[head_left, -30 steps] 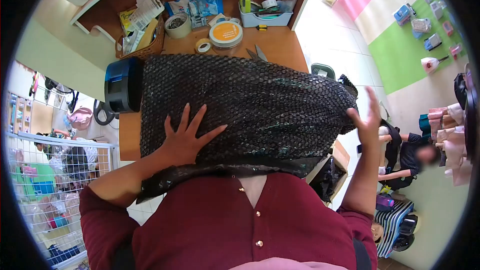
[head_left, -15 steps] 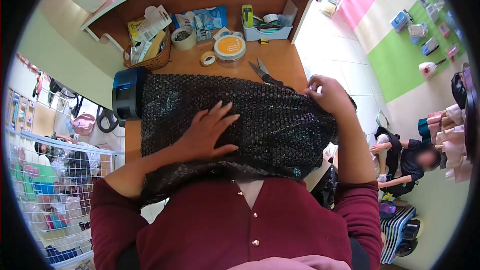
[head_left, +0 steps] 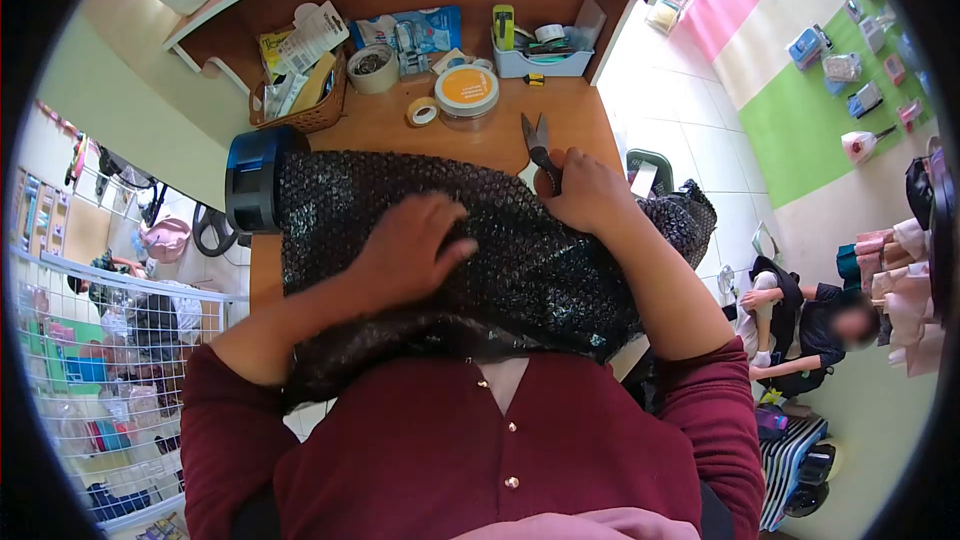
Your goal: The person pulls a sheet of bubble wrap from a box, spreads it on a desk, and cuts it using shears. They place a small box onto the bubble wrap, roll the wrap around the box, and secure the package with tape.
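A wide sheet of black bubble wrap (head_left: 500, 255) spreads over the desk and hangs down its front edge toward my body. My left hand (head_left: 412, 240) is over the left-middle part of the sheet, a little blurred, with the thumb held apart from the fingers and nothing in it. At the far right of the sheet, my right hand (head_left: 588, 190) is closed around the dark handles of a pair of scissors (head_left: 537, 137). The scissor blades point away from me and are slightly apart.
A blue and black tape dispenser (head_left: 262, 180) stands at the sheet's left end. Behind are a wicker basket (head_left: 318, 110), tape rolls, a round tub (head_left: 467, 92) with an orange label, and a light-blue tray (head_left: 545, 62). A bin (head_left: 652, 168) stands right; a person (head_left: 815, 325) sits beyond.
My right hand has moved left from the sheet's right edge and taken hold of the scissors. My left hand has shifted slightly, with its fingers drawn in from their wider spread.
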The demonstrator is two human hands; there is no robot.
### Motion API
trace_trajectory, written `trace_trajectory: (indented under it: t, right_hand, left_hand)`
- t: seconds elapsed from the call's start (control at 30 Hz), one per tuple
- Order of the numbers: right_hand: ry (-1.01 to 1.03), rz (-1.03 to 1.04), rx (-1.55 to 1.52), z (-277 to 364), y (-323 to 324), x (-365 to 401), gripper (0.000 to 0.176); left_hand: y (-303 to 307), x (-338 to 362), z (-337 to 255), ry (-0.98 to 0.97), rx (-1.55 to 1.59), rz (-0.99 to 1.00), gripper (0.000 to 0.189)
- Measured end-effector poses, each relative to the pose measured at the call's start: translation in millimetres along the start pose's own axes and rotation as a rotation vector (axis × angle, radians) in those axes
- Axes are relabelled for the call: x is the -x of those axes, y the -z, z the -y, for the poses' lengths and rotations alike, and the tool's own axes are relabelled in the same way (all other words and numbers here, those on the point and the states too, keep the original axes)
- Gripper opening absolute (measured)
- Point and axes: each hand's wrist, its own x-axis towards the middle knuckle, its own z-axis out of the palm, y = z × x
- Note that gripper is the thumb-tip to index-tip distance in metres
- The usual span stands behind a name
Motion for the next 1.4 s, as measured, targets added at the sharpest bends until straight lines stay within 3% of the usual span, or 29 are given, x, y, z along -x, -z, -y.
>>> trace_trajectory:
  t: [0.07, 0.17, 0.3, 0.37, 0.5, 0.57, 0.63, 0.7, 0.77, 0.9, 0.97, 1.03, 1.07, 1.1, 1.13, 1.17, 1.23, 1.33, 1.4]
  right_hand:
    - [-0.019, 0.065, -0.07, 1, 0, -7, 0.056]
    - [0.025, 0.097, 0.041, -8, -6, -12, 0.062]
    - [0.053, 0.026, 0.16, 9, -1, 9, 0.067]
    - [-0.063, -0.016, 0.021, 12, -3, 14, 0.062]
    - [-0.126, 0.097, -0.11, 19, 14, 17, 0.063]
    - [-0.124, -0.033, -0.289, 9, 23, 14, 0.061]
    - [-0.169, -0.28, -0.247, -1, 37, 12, 0.06]
    - [0.006, -0.738, -0.284, -43, 38, 8, 0.048]
    - [0.019, -0.937, -0.425, -69, 63, 23, 0.046]
    - [0.213, -0.815, -0.932, -95, 101, 80, 0.051]
    - [0.189, -0.481, -0.886, -117, 91, 99, 0.054]
    - [0.099, -0.343, -1.035, -121, 53, 110, 0.056]
    - [0.1, -0.194, -0.873, -123, 44, 112, 0.055]
    - [0.1, -0.044, -0.712, -124, 35, 114, 0.055]
    - [0.143, -0.104, -0.648, -124, 17, 115, 0.055]
    - [0.188, -0.161, -0.585, -120, 2, 116, 0.055]
    - [0.079, -0.136, -0.522, -104, -5, 114, 0.062]
    - [-0.006, -0.193, -0.364, -102, -5, 107, 0.081]
    - [0.071, -0.234, -0.428, -104, 5, 101, 0.065]
  left_hand:
    - [8, -14, 15, -0.125, -0.175, -0.318, 0.067]
    - [9, -27, 26, -0.274, -0.218, -0.427, 0.072]
    - [-3, -32, 25, -0.245, -0.19, -0.314, 0.076]
    - [7, -32, 20, -0.16, -0.141, -0.228, 0.081]
    - [13, -32, 14, -0.211, -0.138, -0.211, 0.081]
    - [2, -29, 11, -0.213, -0.187, -0.202, 0.077]
    - [-13, -28, 11, -0.196, -0.182, -0.219, 0.075]
    - [-21, -31, 13, -0.184, -0.173, -0.23, 0.073]
    - [-24, -36, 17, -0.035, -0.211, -0.286, 0.071]
    - [-23, -41, 16, 0.123, -0.232, -0.337, 0.074]
    - [-24, -43, 16, 0.17, -0.287, -0.344, 0.074]
    - [-25, -43, 16, 0.058, -0.33, -0.496, 0.073]
    - [-25, -43, 12, 0.051, -0.326, -0.494, 0.073]
    - [-24, -40, 5, -0.135, -0.201, -0.407, 0.073]
    - [-25, -38, -2, -0.316, -0.074, -0.316, 0.074]
    - [-28, -36, -9, -0.317, -0.068, -0.311, 0.074]
    - [-34, -34, -20, -0.441, -0.129, -0.197, 0.078]
    - [-39, -47, -17, -0.377, -0.175, -0.15, 0.083]
    - [-36, -59, -16, -0.3, -0.232, -0.168, 0.084]
